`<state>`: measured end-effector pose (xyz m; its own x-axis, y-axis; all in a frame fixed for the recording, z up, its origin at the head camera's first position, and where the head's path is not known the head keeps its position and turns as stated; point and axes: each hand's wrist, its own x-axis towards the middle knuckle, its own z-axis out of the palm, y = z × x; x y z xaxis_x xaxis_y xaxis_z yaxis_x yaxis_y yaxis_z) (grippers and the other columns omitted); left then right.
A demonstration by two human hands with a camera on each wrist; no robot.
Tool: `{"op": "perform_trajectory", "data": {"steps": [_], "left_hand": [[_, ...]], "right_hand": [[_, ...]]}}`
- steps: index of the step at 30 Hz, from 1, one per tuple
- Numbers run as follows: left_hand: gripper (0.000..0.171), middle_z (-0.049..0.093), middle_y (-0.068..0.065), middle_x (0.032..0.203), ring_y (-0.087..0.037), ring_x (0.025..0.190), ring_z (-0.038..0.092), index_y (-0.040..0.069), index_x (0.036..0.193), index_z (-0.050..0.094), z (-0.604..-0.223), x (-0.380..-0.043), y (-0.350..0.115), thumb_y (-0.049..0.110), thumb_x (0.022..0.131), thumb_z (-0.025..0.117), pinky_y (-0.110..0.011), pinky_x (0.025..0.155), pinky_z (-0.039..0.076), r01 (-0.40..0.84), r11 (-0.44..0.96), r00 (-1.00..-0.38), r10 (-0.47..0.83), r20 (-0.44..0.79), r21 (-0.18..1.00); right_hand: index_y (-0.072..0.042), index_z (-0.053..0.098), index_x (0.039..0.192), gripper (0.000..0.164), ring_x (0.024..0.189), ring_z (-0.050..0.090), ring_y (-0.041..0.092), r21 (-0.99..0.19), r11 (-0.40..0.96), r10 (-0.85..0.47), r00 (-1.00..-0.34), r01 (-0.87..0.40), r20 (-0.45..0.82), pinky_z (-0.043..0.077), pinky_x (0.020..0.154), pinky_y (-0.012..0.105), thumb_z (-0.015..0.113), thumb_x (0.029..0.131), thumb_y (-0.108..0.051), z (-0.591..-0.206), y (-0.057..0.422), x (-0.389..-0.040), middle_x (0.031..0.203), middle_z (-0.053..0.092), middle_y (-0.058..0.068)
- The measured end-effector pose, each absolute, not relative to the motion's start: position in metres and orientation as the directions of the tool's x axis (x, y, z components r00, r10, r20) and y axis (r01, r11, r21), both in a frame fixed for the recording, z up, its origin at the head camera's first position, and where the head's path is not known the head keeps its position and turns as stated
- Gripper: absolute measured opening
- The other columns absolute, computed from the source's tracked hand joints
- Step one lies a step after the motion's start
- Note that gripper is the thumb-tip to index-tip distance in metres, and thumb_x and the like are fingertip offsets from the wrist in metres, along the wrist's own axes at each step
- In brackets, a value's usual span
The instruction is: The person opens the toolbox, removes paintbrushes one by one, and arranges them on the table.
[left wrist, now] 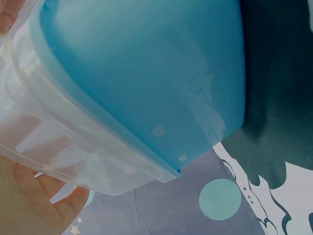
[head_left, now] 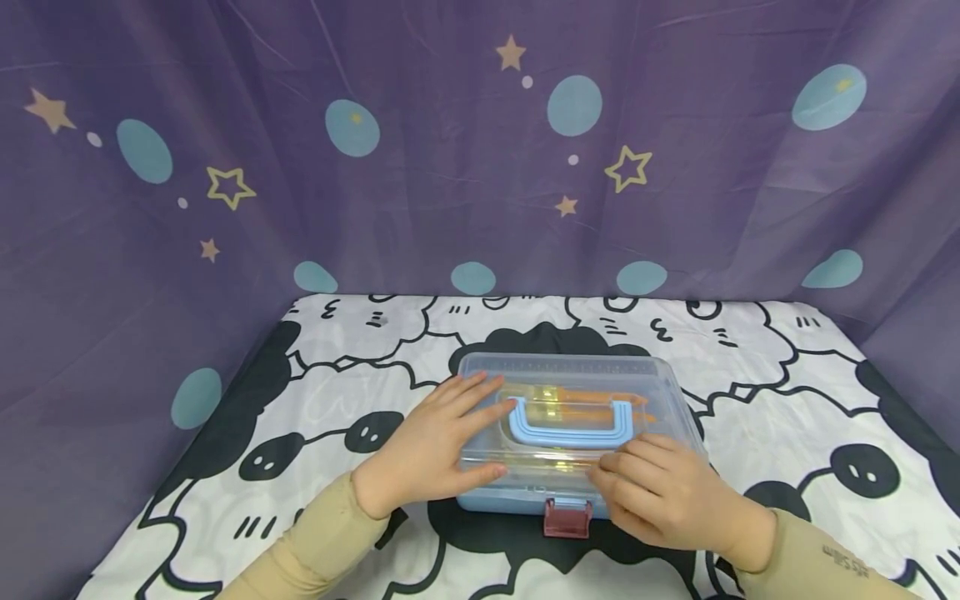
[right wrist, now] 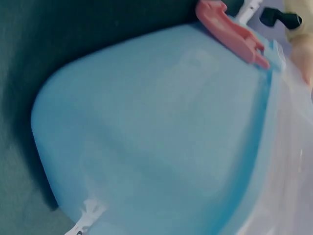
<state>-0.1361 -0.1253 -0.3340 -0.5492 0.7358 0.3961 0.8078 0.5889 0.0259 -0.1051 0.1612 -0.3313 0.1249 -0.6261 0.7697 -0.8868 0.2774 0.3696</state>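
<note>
A storage box with a clear lid [head_left: 663,392] and a light blue base [head_left: 498,502] sits on the table. Its pale blue handle [head_left: 572,438] lies flat on the lid, and the red latch [head_left: 567,518] sticks out at the front, swung away from the lid. My left hand [head_left: 442,433] is spread on the lid's left side, fingers extended. At the lid's front right, my right hand [head_left: 663,492] rests with loosely bent fingers; its thumb is hidden. Orange-handled items [head_left: 600,397], like paintbrushes, show through the lid. The right wrist view shows the base [right wrist: 146,127] and latch [right wrist: 232,34].
A black-and-white cartoon cloth [head_left: 345,333] covers the table under the box. Behind it and at both sides hangs a purple curtain [head_left: 450,208] with stars and blue ovals.
</note>
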Motion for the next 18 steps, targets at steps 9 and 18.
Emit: {"op": "perform_trajectory", "data": {"steps": [9, 18], "left_hand": [[0.064, 0.043, -0.012, 0.145, -0.03, 0.136, 0.037, 0.015, 0.138, 0.051, -0.335, -0.136, -0.126, 0.06, 0.092, 0.047, -0.049, 0.111, 0.031, 0.812, 0.583, -0.542, 0.737, 0.404, 0.026], [0.065, 0.043, -0.012, 0.146, -0.03, 0.137, 0.037, 0.015, 0.138, 0.05, -0.335, -0.137, -0.125, 0.062, 0.092, 0.044, -0.049, 0.111, 0.03, 0.812, 0.583, -0.545, 0.738, 0.398, 0.03]], "right_hand": [[-0.004, 0.069, 0.078, 0.027, 0.062, 0.056, 0.015, 0.278, 0.364, -0.564, 0.027, -0.889, 0.825, 0.048, 0.057, 0.03, 0.048, 0.092, -0.014, -0.332, 0.176, -0.113, 0.073, 0.063, 0.002], [-0.004, 0.069, 0.078, 0.03, 0.059, 0.055, 0.017, 0.212, 0.417, -0.527, -0.045, -0.884, 0.849, 0.045, 0.053, 0.026, 0.048, 0.093, -0.018, -0.333, 0.191, -0.117, 0.076, 0.064, 0.005]]}}
